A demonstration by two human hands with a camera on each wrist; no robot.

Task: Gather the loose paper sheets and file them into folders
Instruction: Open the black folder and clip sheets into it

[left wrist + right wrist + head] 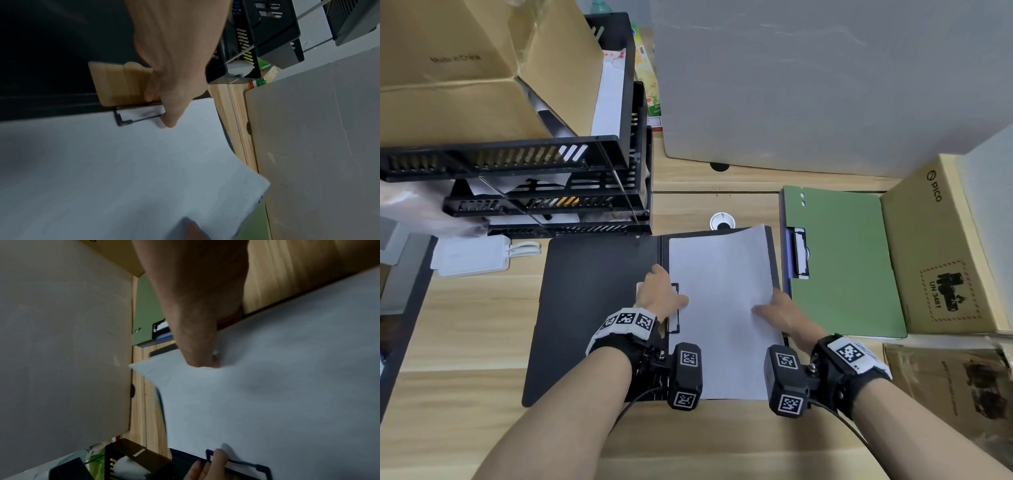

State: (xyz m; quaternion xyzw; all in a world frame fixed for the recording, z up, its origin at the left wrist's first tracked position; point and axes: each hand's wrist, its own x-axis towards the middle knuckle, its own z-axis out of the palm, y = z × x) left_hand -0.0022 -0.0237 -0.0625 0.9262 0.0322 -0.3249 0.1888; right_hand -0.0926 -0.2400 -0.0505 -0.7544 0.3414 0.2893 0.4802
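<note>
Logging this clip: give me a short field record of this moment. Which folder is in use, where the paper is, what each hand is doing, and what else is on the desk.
folder in use: black folder, lying open on the wooden desk
paper: white sheet on the folder's right half, far corner lifted
clip: black wire clamp at the sheet's left edge
left hand: on the clamp, thumb on the paper
right hand: holds the sheet's right edge
other folder: green folder, to the right
nearby: black stacked trays, cardboard boxes

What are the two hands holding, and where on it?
The left hand grips the black folder's wire clamp at the sheet's left edge. The right hand pinches the white paper sheet at its right edge.
</note>
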